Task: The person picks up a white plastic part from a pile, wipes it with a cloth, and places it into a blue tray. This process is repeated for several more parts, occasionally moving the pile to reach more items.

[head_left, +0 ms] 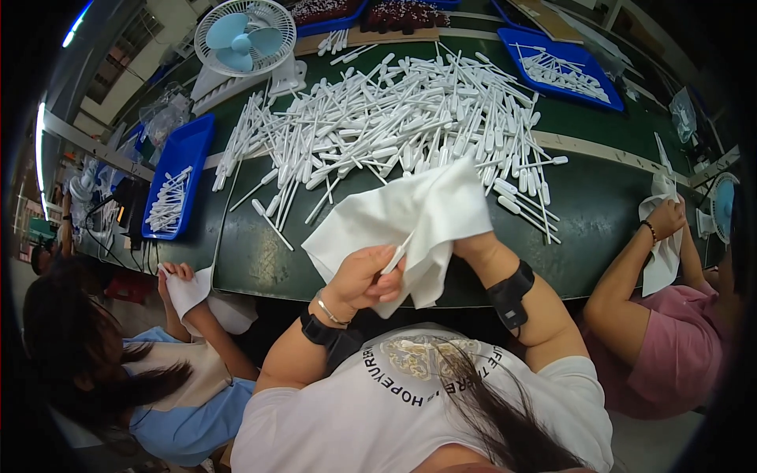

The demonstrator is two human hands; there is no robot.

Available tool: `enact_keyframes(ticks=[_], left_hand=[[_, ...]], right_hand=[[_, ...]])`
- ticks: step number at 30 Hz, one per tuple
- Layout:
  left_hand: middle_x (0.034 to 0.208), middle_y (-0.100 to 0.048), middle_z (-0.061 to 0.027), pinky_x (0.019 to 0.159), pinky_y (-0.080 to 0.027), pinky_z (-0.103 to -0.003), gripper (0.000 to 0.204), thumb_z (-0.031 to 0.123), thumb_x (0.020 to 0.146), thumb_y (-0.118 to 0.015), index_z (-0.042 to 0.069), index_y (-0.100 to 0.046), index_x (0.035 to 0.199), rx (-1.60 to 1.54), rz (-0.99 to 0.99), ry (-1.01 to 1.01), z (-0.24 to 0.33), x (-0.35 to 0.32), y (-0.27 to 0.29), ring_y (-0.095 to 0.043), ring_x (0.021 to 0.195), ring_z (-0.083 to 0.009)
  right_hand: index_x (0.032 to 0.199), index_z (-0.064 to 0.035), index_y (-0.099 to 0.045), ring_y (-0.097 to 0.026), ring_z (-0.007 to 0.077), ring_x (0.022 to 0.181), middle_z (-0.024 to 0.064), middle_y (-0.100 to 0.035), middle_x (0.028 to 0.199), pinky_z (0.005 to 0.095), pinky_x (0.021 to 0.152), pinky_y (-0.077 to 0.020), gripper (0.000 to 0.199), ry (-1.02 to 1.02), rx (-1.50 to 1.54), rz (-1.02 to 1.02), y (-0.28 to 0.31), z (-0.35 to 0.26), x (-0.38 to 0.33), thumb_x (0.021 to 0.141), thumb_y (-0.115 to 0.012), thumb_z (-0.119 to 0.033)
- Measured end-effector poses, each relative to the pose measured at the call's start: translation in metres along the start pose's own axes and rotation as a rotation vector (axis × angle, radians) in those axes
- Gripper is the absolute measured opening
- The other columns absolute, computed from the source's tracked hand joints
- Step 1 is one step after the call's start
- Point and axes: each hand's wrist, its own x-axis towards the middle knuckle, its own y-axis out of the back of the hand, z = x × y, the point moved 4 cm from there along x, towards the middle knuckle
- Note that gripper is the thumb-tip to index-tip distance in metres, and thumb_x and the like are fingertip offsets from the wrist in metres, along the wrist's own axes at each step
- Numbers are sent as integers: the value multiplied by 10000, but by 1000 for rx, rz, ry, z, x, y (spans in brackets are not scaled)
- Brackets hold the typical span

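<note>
My left hand (364, 276) is closed around a slim white plastic stick (397, 257), whose tip points up and to the right. A white cloth (418, 206) drapes over my right hand (475, 246) and hangs down beside my left fingers. Only the wrist end of the right hand shows, so its fingers are hidden under the fabric. The stick lies against the cloth's folds. Just beyond my hands spreads a big loose heap of white plastic sticks (402, 118), each with a thicker, rounded handle at one end.
On the dark green table (260, 264) stand a blue tray (206, 146) of sticks at left and another blue tray (611, 93) at far right. A white fan (244, 35) stands behind the heap. Co-workers with cloths sit at both sides, a hand (669, 219) at right.
</note>
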Motion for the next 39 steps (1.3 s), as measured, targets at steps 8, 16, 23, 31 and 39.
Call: enact_keyframes(ticks=[8, 16, 23, 31, 39], left_hand=[[548, -443, 6, 441, -314, -197, 296, 280, 892, -423, 12, -540, 851, 726, 236, -227, 15, -24, 3, -355, 451, -62], [532, -443, -9, 436, -313, -209, 306, 266, 902, -385, -8, -518, 876, 617, 244, -257, 18, -39, 16, -338, 424, -68], [519, -425, 4, 425, -312, -220, 342, 266, 920, -317, -21, -502, 904, -74, -70, -105, 3, -31, 21, -268, 366, -65], [501, -376, 21, 408, -309, -213, 375, 275, 932, -255, -7, -500, 912, -420, -233, 53, -13, -19, 15, -244, 339, -48], [568, -485, -8, 424, -332, -217, 271, 245, 879, -450, -6, -549, 911, 524, 325, -187, 6, -23, 9, -386, 409, -95]], right_hand=[[1142, -41, -423, -527, 175, 950, 81, -510, 1071, 317, 811, -453, 348, 132, -333, 61, 17, 5, 0, 832, -513, -171], [1166, -52, -403, -522, 185, 968, 79, -502, 1090, 327, 832, -444, 396, 65, 359, 30, 13, -6, 2, 825, -527, -210], [1166, -48, -397, -519, 192, 949, 83, -504, 1074, 317, 838, -429, 416, -44, 159, -16, 5, 7, 5, 805, -560, -178], [1112, -29, -443, -508, 168, 944, 88, -516, 1037, 293, 822, -420, 354, 54, -207, -78, -6, -2, 3, 792, -566, -119], [1123, -19, -426, -519, 161, 925, 90, -522, 1033, 290, 801, -436, 377, 184, -338, -21, 5, -13, 6, 787, -570, -113]])
